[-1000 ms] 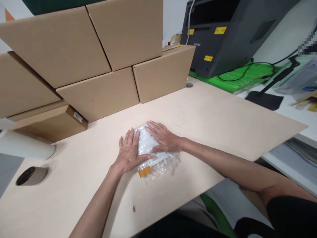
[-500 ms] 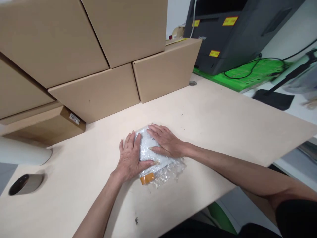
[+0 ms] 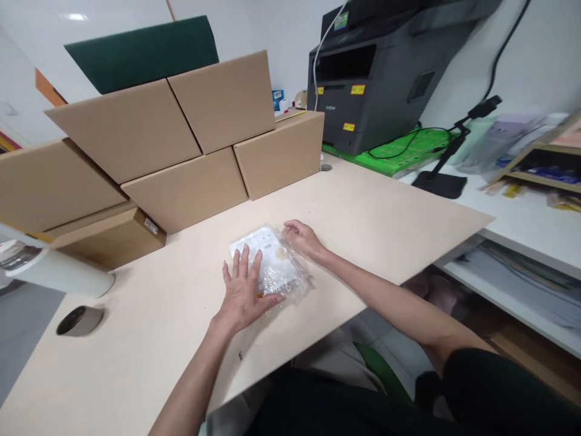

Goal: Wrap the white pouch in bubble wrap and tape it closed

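Note:
A clear plastic bag with a white flat item inside (image 3: pixel 272 260) lies on the pale wooden table (image 3: pixel 385 224). My left hand (image 3: pixel 245 290) lies flat on the bag's near-left part, fingers spread. My right hand (image 3: pixel 303 237) is at the bag's far right edge, with its fingers curled on the plastic.
Stacked cardboard boxes (image 3: pixel 181 139) line the back of the table. A tape roll (image 3: pixel 79 320) and a white cylinder (image 3: pixel 54 272) are at the left. A dark printer (image 3: pixel 376 72) on a green mat (image 3: pixel 403 151) and a black stand (image 3: pixel 442 175) are at the right.
My right hand has slid off the top of the bag to its far right edge and curled. The left hand stays flat. The view has pulled back and lifted.

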Available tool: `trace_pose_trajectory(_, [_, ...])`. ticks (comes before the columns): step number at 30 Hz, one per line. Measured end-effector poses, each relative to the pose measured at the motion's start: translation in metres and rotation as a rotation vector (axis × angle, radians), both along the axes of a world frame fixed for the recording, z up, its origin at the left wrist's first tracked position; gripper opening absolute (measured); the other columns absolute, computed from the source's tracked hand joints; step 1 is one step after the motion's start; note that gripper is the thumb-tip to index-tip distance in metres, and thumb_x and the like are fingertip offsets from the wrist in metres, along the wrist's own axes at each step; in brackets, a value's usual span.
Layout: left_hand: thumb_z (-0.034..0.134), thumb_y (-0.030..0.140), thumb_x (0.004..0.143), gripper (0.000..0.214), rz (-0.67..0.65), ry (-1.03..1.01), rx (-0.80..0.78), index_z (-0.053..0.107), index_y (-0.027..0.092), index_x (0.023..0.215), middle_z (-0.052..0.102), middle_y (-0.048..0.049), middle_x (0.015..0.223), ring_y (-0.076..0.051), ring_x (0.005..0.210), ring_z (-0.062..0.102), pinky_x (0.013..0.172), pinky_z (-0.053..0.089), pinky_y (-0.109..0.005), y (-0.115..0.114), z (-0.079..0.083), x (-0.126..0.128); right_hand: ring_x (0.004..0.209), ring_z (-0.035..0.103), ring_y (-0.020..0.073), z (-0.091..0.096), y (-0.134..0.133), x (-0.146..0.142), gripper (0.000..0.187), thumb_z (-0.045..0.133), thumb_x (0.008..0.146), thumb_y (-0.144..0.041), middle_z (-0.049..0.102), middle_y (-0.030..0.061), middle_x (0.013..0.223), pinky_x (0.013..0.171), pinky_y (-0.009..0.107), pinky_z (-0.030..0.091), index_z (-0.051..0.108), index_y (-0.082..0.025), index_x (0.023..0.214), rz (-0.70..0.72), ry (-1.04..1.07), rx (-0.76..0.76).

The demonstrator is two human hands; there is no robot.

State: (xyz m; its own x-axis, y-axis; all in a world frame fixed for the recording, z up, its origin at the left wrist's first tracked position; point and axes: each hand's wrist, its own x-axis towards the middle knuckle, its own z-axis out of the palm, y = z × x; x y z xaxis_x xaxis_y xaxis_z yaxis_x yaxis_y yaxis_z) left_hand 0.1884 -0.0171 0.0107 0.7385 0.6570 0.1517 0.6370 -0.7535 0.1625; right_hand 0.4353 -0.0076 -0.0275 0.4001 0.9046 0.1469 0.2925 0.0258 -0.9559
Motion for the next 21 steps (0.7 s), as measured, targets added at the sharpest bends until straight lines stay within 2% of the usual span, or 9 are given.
trace_pose_trajectory(4, [0.051,0.054,0.091,0.071,0.04,-0.026,-0.076,0.028,0.026,0.153,0.01,-0.0174,0.164,-0.04,0.15,0.001,0.111,0.015,-0.07,-0.008,-0.006,0.008,0.085,0.061,0.0187,0.002,-0.003,0.006,0.04,0.066,0.071,-0.032,0.065,0.0029,0.09,0.082,0.033,0.048,0.065,-0.016,0.108,0.111,-0.012,-0.066])
trace_pose_trajectory(6, [0.044,0.048,0.096,0.06,0.048,-0.067,-0.087,0.032,0.029,0.152,0.014,-0.0127,0.164,-0.038,0.15,0.003,0.113,0.016,-0.067,-0.007,-0.008,0.008,0.083,0.061,0.0191,0.006,-0.003,0.008,0.04,0.066,0.07,-0.028,0.064,0.0039,0.088,0.079,0.033,0.049,0.065,-0.015,0.108,0.114,-0.047,-0.056])
trace_pose_trajectory(10, [0.037,0.045,0.099,0.053,0.077,-0.237,-0.105,0.034,0.031,0.15,0.023,-0.0087,0.163,-0.031,0.151,0.009,0.116,0.02,-0.061,-0.004,-0.013,0.005,0.096,0.057,0.0235,0.02,-0.011,0.006,0.029,0.063,0.072,-0.023,0.064,0.0099,0.101,0.089,0.038,0.045,0.067,-0.016,0.1,-0.05,-0.288,0.186])
trace_pose_trajectory(12, [0.036,0.046,0.099,0.054,0.086,-0.34,-0.106,0.033,0.03,0.151,0.023,-0.0088,0.162,-0.029,0.151,0.01,0.118,0.02,-0.058,-0.002,-0.017,0.004,0.089,0.056,0.0216,0.027,-0.018,0.001,0.018,0.062,0.077,-0.027,0.064,0.0077,0.095,0.086,0.036,0.044,0.066,-0.018,0.092,-0.035,-0.318,0.259])
trace_pose_trajectory(13, [0.036,0.046,0.099,0.055,0.078,-0.375,-0.105,0.032,0.03,0.151,0.023,-0.0086,0.163,-0.028,0.151,0.01,0.118,0.02,-0.057,-0.002,-0.019,0.003,0.08,0.056,0.0193,0.029,-0.021,-0.002,0.015,0.06,0.08,-0.032,0.064,0.0054,0.086,0.079,0.033,0.045,0.065,-0.019,0.086,0.025,-0.274,0.243])
trace_pose_trajectory(14, [0.036,0.047,0.099,0.055,0.063,-0.396,-0.105,0.032,0.029,0.152,0.023,-0.0083,0.163,-0.027,0.151,0.01,0.119,0.019,-0.056,-0.002,-0.02,0.003,0.07,0.053,0.0167,0.03,-0.024,-0.006,0.019,0.059,0.083,-0.037,0.061,0.003,0.077,0.071,0.03,0.044,0.063,-0.019,0.079,0.104,-0.195,0.201])
trace_pose_trajectory(17, [0.034,0.047,0.1,0.056,-0.003,-0.394,-0.104,0.031,0.028,0.152,0.021,-0.0079,0.163,-0.025,0.152,0.008,0.12,0.017,-0.054,-0.004,-0.022,0.003,0.053,0.045,0.0125,0.031,-0.026,-0.017,0.039,0.057,0.084,-0.05,0.051,-0.0014,0.057,0.055,0.026,0.039,0.053,-0.02,0.062,0.284,0.209,0.018])
trace_pose_trajectory(19, [0.031,0.047,0.1,0.055,-0.053,-0.367,-0.097,0.031,0.028,0.152,0.02,-0.0077,0.163,-0.026,0.152,0.005,0.12,0.016,-0.055,-0.006,-0.021,0.002,0.051,0.048,0.0131,0.03,-0.023,-0.021,0.04,0.059,0.081,-0.053,0.052,-0.0012,0.054,0.053,0.026,0.041,0.051,-0.02,0.061,0.34,0.553,-0.088])
trace_pose_trajectory(21, [0.029,0.049,0.1,0.056,-0.111,-0.338,-0.093,0.032,0.028,0.152,0.02,-0.0076,0.163,-0.027,0.152,0.002,0.119,0.016,-0.057,-0.008,-0.019,0.002,0.056,0.056,0.0152,0.031,-0.019,-0.022,0.034,0.063,0.078,-0.051,0.06,0.0011,0.059,0.058,0.028,0.048,0.055,-0.02,0.064,0.352,0.827,-0.124])
